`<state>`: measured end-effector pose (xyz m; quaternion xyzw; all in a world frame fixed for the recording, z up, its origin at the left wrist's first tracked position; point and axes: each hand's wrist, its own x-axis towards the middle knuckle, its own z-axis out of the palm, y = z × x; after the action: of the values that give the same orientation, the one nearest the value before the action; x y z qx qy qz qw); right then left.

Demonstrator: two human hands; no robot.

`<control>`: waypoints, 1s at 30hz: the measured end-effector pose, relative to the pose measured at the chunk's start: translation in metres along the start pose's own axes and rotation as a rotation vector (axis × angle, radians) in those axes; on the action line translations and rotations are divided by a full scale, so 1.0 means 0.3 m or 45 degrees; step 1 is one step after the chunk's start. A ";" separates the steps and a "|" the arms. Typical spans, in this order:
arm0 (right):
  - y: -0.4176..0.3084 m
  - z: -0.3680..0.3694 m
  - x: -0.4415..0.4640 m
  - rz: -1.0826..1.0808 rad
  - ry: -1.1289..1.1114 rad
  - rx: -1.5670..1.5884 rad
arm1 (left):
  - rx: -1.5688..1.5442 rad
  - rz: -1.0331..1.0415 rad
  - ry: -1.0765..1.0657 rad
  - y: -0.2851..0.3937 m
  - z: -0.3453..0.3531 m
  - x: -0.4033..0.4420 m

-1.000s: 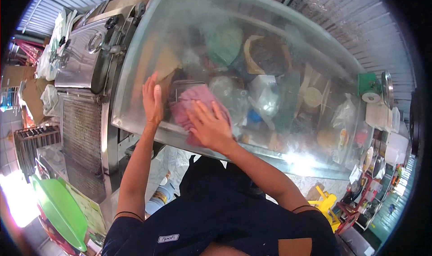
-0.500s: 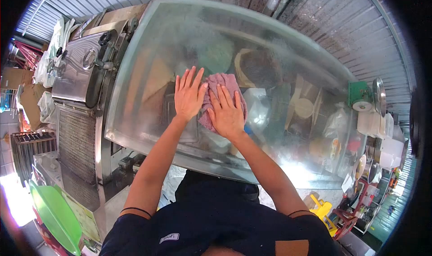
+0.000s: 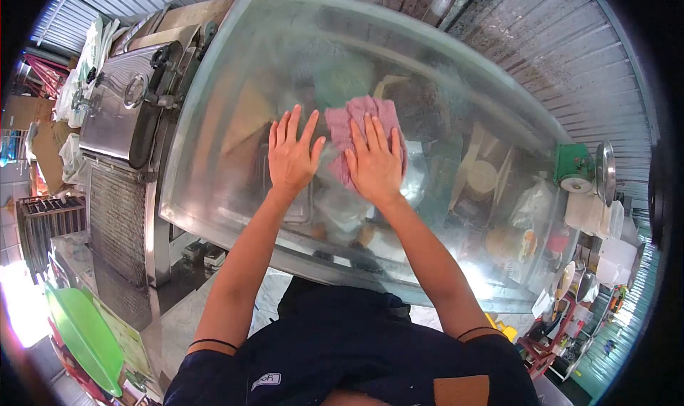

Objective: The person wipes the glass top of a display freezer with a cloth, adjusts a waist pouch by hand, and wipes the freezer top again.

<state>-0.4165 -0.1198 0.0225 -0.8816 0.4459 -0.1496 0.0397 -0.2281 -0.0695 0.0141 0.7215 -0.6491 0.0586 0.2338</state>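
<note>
A clear glass panel (image 3: 285, 49), streaked and hazy, spreads out before me. On it lies a crumpled pink cloth (image 3: 344, 129). My right hand (image 3: 375, 165) presses flat on this cloth, fingers stretched out and slightly apart. To the left, my left hand (image 3: 291, 162) is open with its fingers spread, palm toward the glass and nothing in it. A small gap separates it from the cloth. Through the glass, blurred items show below, among them a brown round-edged shape and pale pieces I cannot make out.
A metal machine with a handwheel (image 3: 135, 91) stands left of the glass. Lower left is a green plastic basin (image 3: 82, 338). A green scale (image 3: 574, 165) with a metal pan and white containers (image 3: 586, 212) are at the right. Corrugated metal walls (image 3: 527, 57) rise behind.
My right hand has slid slightly right, and the pink cloth has moved right and up with it. My left hand has shifted a little left, away from the cloth. The view has also shifted slightly.
</note>
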 end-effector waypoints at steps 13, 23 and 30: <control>0.063 0.049 0.162 -0.011 0.059 -0.018 | -0.009 -0.086 0.007 0.023 0.042 0.074; 0.000 0.055 0.143 -0.195 0.062 0.019 | -0.394 -0.234 0.103 0.007 0.029 0.079; -0.133 0.063 0.265 -0.494 -0.190 0.152 | -0.582 -0.325 0.248 0.000 0.022 0.074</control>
<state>-0.3356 -0.1605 0.0308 -0.9556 0.2541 -0.1148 0.0953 -0.2263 -0.0926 0.0168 0.7169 -0.5238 -0.0503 0.4573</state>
